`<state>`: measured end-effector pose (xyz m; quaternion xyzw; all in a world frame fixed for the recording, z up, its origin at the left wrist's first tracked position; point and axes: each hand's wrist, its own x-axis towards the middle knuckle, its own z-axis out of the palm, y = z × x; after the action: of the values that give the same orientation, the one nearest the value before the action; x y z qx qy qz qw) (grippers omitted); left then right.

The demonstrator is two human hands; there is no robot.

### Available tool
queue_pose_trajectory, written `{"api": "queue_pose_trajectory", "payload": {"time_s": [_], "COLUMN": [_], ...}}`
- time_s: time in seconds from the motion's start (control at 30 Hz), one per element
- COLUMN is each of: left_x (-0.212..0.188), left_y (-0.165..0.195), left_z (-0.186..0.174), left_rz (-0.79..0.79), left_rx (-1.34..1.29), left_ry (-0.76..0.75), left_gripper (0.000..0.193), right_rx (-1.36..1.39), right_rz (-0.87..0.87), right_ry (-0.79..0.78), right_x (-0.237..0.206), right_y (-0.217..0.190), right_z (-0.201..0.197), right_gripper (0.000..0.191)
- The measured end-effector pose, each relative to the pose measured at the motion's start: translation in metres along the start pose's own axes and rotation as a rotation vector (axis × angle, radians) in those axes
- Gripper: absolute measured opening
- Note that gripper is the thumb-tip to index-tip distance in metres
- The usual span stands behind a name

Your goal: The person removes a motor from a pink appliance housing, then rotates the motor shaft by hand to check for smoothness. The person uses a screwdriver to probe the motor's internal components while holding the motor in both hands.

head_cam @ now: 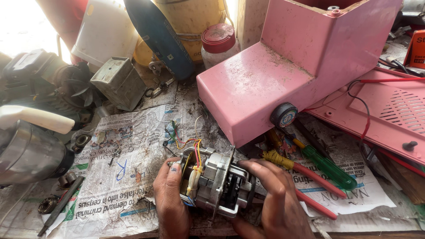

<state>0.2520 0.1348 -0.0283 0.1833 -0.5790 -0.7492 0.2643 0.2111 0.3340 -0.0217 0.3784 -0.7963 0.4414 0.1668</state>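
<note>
both hands [221,199] gripping grey motor [214,181], printed newspaper [128,168] beneath, pink casing [283,66] behind

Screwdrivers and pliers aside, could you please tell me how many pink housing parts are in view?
2. The large pink housing stands behind the motor; the flat pink vented panel lies at the right edge. More may be hidden beyond the frame.

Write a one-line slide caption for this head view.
Both hands, left hand and right hand, grip a small electric motor on newspaper beside a pink casing.

motor [217,183] on newspaper [128,177], housing [283,66] behind, pliers [305,181] right
</note>
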Motion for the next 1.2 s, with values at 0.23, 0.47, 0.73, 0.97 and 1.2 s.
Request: {"api": "queue_pose_trajectory", "payload": {"time_s": [0.23, 0.47, 0.73, 0.97, 1.2], "left_x": [0.0007, 0.0013, 0.001, 0.001, 0.0027], "left_y": [0.0015, 0.002, 0.0018, 0.0002, -0.0015], "left_z": [0.0002, -0.0002, 0.0001, -0.002, -0.002], "left_rz": [-0.015, -0.027, -0.036, -0.008, -0.05], "left_rx": [0.012, -0.003, -0.003, 0.047, -0.015], "left_ry": [0.017, 0.002, 0.011, 0.013, 0.034], "left_gripper": [0.04, 0.041, 0.041, 0.042, 0.039], "right_rx": [0.039, 0.021, 0.002, -0.005, 0.028], "right_rz": [-0.054, -0.032, -0.007, 0.063, -0.027], "right_ry": [0.011, 0.017, 0.024, -0.038, -0.014], "right_x": [0.0011, -0.0019, -0.0017, -0.0023, -0.0001], "right_y": [0.0026, 0.0048, 0.004, 0.0051, 0.0037], "right_z": [0.0026, 0.0025, 0.0024, 0.0015, 0.0015], "right_gripper": [0.104, 0.101, 0.1, 0.102, 0.102]}}
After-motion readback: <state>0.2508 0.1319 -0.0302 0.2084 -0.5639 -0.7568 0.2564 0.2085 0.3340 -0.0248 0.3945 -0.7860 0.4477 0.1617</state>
